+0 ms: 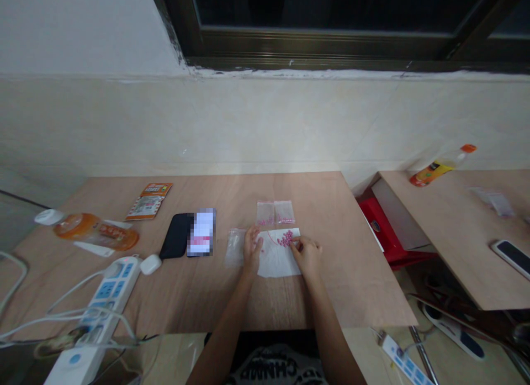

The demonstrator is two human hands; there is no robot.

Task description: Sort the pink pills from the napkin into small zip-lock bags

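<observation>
A small white sheet (pixel 278 264) lies on the table in front of me, with a cluster of pink beads (pixel 285 239) and a thin pink string (pixel 271 238) on it. My left hand (pixel 250 249) rests at the sheet's left edge, thumb apart from the fingers. At the right edge, my right hand (pixel 308 256) pinches thumb and forefinger together beside the beads; whatever is between the tips is too small to make out. Behind the sheet are two joined clear bags (pixel 275 211) with pink bits inside. Another clear plastic bag (pixel 234 247) is left of my left hand.
To the left are a phone (pixel 201 233), a black phone-like item (pixel 176 236), a white case (pixel 150 264), an orange packet (pixel 149 201), a lying drink bottle (pixel 97 231) and a corded power strip (pixel 105 302). A second table (pixel 455 230) stands right, across a gap.
</observation>
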